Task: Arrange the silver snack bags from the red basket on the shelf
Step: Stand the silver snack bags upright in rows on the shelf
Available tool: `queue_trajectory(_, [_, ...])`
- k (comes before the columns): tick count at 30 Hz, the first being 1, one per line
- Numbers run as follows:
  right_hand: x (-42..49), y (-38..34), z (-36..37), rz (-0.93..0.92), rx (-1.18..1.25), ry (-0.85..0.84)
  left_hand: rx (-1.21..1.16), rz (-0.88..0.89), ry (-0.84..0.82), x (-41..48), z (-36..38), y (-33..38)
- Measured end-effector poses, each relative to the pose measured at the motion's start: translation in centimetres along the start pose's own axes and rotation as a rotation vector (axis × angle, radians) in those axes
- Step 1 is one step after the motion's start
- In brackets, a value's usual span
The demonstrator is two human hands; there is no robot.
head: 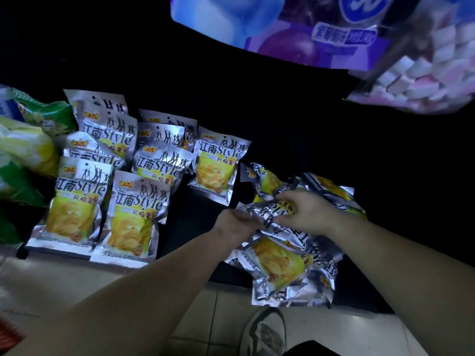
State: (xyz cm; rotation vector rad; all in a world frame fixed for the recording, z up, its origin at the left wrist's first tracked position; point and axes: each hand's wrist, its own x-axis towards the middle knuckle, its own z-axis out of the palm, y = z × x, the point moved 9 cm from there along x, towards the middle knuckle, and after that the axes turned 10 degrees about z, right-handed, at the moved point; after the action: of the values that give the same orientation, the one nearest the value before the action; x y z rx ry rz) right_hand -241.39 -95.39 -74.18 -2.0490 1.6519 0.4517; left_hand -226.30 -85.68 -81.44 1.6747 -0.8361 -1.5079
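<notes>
Several silver snack bags (pixel 133 217) with yellow chip pictures stand in neat rows on the dark shelf (pixel 195 222), at the left and centre. To the right lies a loose heap of the same silver bags (pixel 280 263), jumbled and overlapping. My left hand (pixel 237 223) pinches the edge of one silver bag (pixel 267 214) at the top of the heap. My right hand (pixel 305 214) grips the same bag from the other side, fingers curled over it. The red basket shows only as a red corner (pixel 10 332) at the bottom left.
Green and yellow snack bags (pixel 28 150) crowd the shelf's far left. A bag of white and pink marshmallows (pixel 424 73) and a purple pack (pixel 295 29) hang above. A shoe (pixel 264 332) stands on the pale tiled floor (pixel 200 317) below the shelf edge.
</notes>
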Motion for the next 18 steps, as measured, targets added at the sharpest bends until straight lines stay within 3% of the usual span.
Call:
queue_trajectory(6, [-2.1, -1.1, -1.4, -0.067, 0.047, -0.014, -0.267, 0.045, 0.019, -0.2, 1.1, 2.7])
queue_trajectory(10, [-5.6, -3.4, -2.7, -0.15, 0.096, 0.098, -0.4, 0.067, -0.056, -1.9, -1.2, 7.7])
queue_trajectory(14, [-9.2, -6.3, -5.8, -0.219, 0.294, 0.28, -0.441, 0.112, -0.104, -4.9, -3.8, 12.4])
queue_trajectory(16, [-10.1, -7.3, -7.7, -0.219, 0.45, 0.318, -0.459, 0.161, -0.062, -7.0, -5.9, 14.3])
queue_trajectory(18, [-11.0, -8.4, -9.0, -0.191, 0.559, 0.296, -0.329, 0.246, 0.043, -9.1, -9.1, 15.7])
